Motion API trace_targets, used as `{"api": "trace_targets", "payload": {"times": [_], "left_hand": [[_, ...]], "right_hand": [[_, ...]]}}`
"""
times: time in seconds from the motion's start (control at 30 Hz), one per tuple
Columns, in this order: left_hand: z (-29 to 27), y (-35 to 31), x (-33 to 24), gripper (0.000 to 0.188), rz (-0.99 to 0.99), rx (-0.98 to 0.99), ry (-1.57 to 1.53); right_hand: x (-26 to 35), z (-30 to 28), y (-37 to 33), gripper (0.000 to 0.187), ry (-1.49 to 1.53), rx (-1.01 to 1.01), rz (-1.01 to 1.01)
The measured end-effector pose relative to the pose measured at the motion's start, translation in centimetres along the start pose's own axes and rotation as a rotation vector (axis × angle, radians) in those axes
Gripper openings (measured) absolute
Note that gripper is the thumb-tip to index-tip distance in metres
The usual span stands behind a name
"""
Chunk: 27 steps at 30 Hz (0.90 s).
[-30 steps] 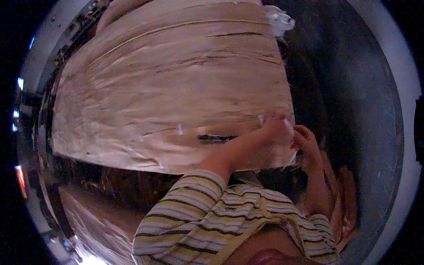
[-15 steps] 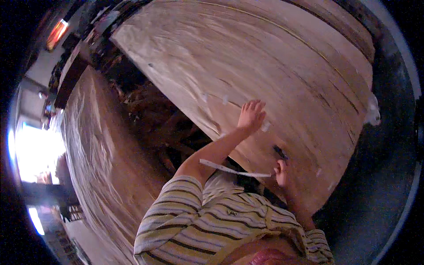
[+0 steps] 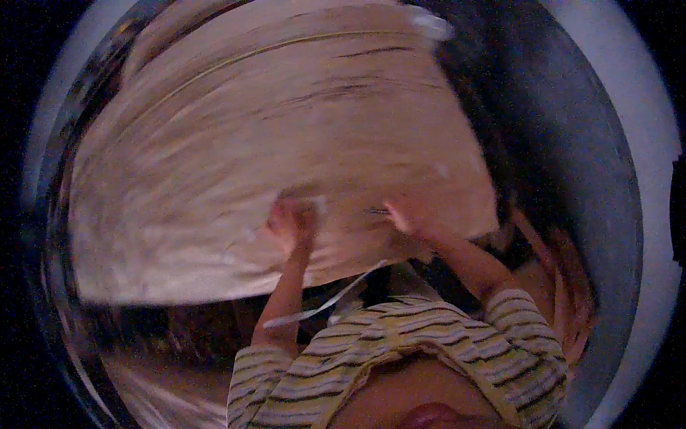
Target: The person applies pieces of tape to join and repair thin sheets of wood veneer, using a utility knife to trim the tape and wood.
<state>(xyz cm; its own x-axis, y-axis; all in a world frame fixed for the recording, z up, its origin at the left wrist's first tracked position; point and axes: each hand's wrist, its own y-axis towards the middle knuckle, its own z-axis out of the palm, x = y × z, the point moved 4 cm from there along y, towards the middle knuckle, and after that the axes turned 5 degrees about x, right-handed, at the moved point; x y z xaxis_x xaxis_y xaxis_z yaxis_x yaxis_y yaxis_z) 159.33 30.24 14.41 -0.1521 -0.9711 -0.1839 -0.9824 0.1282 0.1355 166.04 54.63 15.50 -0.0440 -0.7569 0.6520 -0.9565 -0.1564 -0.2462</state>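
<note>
At the near side of my view, a striped shirt (image 3: 429,322) fills the middle, with both forearms reaching away from it. A narrow white strip (image 3: 346,292) slants up from the left forearm, passing in front of it, toward the near edge of a broad, pale brown sheet (image 3: 286,136). To the right of the shirt I see some long reddish-brown pieces (image 3: 568,293), bunched together beside a grey surface (image 3: 589,171).

The sheet spreads out ahead of me, wrinkled toward its near left. Over its near part I have the left hand (image 3: 291,223), fingers looking curled; it is blurred, so I cannot tell whether it grips anything. A small white patch (image 3: 321,204) shows just to its right. Farther right, the right hand (image 3: 404,217) points leftward with its fingers near a slim dark object (image 3: 374,211); I cannot tell if they touch it or hold it.

Farther off, dark creases cross the sheet, then a thin yellow line (image 3: 279,48) curves over it. At the far right corner sits a whitish, blurred bundle (image 3: 432,26).
</note>
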Motion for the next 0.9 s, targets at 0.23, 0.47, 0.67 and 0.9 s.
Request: {"api": "trace_targets", "payload": {"times": [0.23, 0.47, 0.67, 0.9], "left_hand": [[4.6, -1.2, -27.7, 0.052, 0.854, -0.013, 0.058], [12.4, -1.0, -37.1, 0.056, 0.835, 0.117, 0.223], [9.2, 3.5, -41.8, 0.045, 0.688, 0.19, 0.072], [11.3, -2.0, -71.0, 0.035, 1.046, 0.689, -0.494]], "right_hand": [[-13.8, -5.3, -16.5, 0.034, 0.558, -0.658, 0.578], [-30.4, -1.5, -38.3, 0.034, 0.713, -0.994, 0.985], [-39.9, -2.5, -47.6, 0.034, 0.77, -0.841, 1.126], [-46.7, -3.9, -54.6, 0.028, 1.049, -1.361, 1.231]]}}
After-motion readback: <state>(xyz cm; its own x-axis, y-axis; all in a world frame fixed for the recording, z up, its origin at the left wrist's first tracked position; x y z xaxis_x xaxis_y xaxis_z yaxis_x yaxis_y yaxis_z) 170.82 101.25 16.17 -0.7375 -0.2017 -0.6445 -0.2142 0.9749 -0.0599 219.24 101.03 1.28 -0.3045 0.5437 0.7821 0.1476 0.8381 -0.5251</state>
